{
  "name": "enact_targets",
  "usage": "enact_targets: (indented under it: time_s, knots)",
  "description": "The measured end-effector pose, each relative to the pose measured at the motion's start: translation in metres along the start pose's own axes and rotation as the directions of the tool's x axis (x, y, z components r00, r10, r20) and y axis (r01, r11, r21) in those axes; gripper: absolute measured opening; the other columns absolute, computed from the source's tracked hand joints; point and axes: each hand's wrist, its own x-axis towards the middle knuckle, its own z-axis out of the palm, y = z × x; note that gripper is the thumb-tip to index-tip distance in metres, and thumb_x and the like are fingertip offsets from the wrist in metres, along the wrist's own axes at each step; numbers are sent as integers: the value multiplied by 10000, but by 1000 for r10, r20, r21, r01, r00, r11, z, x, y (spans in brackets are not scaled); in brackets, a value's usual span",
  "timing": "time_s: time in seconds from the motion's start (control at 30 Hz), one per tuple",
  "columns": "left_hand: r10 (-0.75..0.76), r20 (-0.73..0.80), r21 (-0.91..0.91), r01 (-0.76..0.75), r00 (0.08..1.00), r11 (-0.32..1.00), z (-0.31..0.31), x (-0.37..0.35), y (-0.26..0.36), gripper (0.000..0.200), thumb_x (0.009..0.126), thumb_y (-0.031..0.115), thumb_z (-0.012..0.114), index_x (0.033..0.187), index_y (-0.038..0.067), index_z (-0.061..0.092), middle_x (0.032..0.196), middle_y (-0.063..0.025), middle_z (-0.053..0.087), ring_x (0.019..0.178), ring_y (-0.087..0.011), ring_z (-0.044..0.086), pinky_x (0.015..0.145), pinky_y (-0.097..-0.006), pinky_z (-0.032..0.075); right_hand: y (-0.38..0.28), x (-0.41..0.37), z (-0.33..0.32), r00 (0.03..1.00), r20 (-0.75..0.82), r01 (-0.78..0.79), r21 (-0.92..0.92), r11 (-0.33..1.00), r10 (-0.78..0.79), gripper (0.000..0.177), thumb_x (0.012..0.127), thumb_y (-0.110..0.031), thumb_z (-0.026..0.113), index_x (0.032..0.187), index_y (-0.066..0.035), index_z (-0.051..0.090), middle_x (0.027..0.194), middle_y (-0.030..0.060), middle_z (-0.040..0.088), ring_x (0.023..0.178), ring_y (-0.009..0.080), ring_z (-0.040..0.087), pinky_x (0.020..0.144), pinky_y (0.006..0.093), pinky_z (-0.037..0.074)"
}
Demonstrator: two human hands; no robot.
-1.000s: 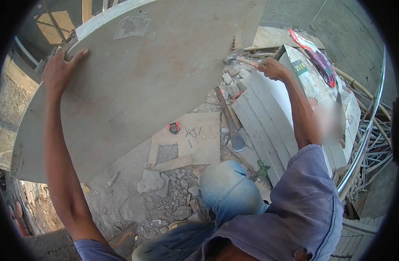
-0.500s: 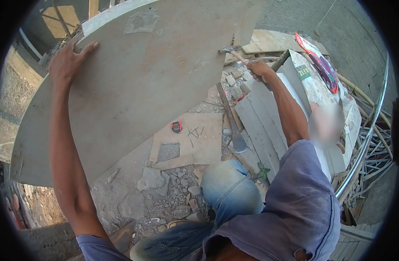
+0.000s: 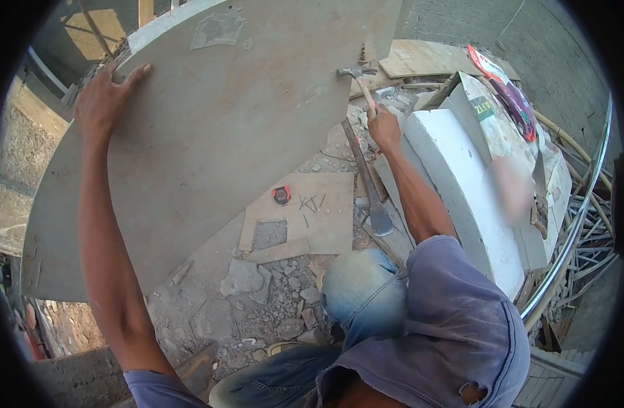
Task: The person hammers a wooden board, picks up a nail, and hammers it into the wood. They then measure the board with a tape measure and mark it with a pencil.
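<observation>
A large grey-brown board (image 3: 203,136) with a curved edge stands tilted in front of me. My left hand (image 3: 104,95) grips its upper left edge, thumb on the near face and fingers over the rim. In my right hand (image 3: 383,126) is a claw hammer (image 3: 359,78), wrapped by the handle. The hammer's head is at the board's right edge; whether it touches cannot be told. Below the board, a red and black tape measure (image 3: 281,195) and several nails (image 3: 312,202) lie on a flat plywood piece (image 3: 332,234) with a square cut-out.
A long-handled flat-bladed tool (image 3: 380,219) lies on the rubble right of the plywood. White-topped blocks (image 3: 454,183) and a purple and red bag (image 3: 509,102) are farther right. Broken concrete (image 3: 242,277) litters the ground near my knee. A shiny metal strip (image 3: 584,217) curves along the right.
My right hand has moved left and slightly down with the hammer, its handle now more upright. More of the white block shows beside my arm. My left hand keeps its hold on the board.
</observation>
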Motion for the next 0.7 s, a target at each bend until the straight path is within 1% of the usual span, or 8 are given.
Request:
enact_targets:
  time_s: [0.03, 0.13, 0.17, 0.27, 0.37, 0.5, 0.57, 0.7]
  knots:
    - [10, -5, -11, -10, 1000, 1000, 1, 2, -2, 935, 710, 841, 516, 1227, 70, 633, 1011, -175, 694, 1009, -329, 655, 874, -472, 483, 3, -1, -24, 992, 124, 44, -116, 992, -30, 428, 949, -383, 497, 1050, 12, 627, 952, 282, 666, 914, 460, 640, 818, 517, 493]
    - [31, -5, -24, -31, 1000, 999, -2, 1, -2, 972, 703, 853, 509, 1234, 48, 625, 1022, -192, 688, 1015, -342, 649, 888, -465, 475, 29, 4, -49, 968, 220, 174, -263, 949, -116, 413, 951, -368, 498, 1053, 14, 618, 951, 301, 653, 919, 468, 631, 809, 523, 487]
    - [31, -5, -32, -31, 1000, 999, -3, 2, -1, 958, 713, 841, 517, 1234, 45, 624, 1019, -191, 687, 1019, -343, 647, 893, -460, 473, 32, 1, -48, 970, 214, 171, -264, 949, -115, 413, 951, -368, 498, 1053, 14, 618, 951, 301, 653, 919, 468, 631, 809, 523, 487]
    - [88, -14, -67, -89, 996, 994, 6, 8, -15, 920, 735, 805, 541, 1231, 34, 623, 1019, -194, 685, 1022, -349, 643, 892, -446, 473, 56, -16, -20, 988, 62, 140, 32, 990, -142, 403, 941, -367, 531, 1041, 13, 618, 897, 321, 639, 910, 482, 621, 771, 529, 484]
    - [83, 1, -59, -83, 997, 995, 3, 6, -16, 876, 757, 774, 554, 1229, 39, 626, 1034, -199, 682, 1028, -350, 638, 886, -433, 474, 38, -55, -35, 1000, 19, 13, -27, 1000, -13, 403, 958, -359, 495, 1000, 23, 613, 846, 231, 674, 857, 443, 644, 765, 497, 495]
    - [132, -77, -57, -137, 988, 989, 7, 0, -21, 896, 732, 810, 539, 1209, 59, 640, 946, -176, 692, 943, -327, 669, 831, -443, 500, 43, -63, -51, 999, 29, -27, -109, 994, 30, 401, 958, -355, 502, 1020, 18, 637, 822, 221, 678, 854, 425, 653, 764, 490, 497]
    - [125, -80, -89, -132, 989, 987, 7, 0, -21, 897, 729, 815, 534, 1209, 65, 640, 926, -173, 696, 931, -329, 674, 830, -446, 501, 51, -52, -43, 955, 249, -241, 343, 908, 160, 402, 950, -342, 524, 1062, 23, 650, 822, 220, 683, 849, 403, 665, 749, 485, 500]
    - [118, -94, -56, -123, 989, 991, 2, -5, -18, 901, 722, 821, 536, 1210, 71, 641, 911, -167, 700, 920, -329, 679, 825, -448, 504, 49, -39, -23, 939, 270, -337, 598, 728, 213, 381, 933, -346, 563, 952, 23, 653, 823, 250, 667, 656, 421, 628, 629, 483, 479]
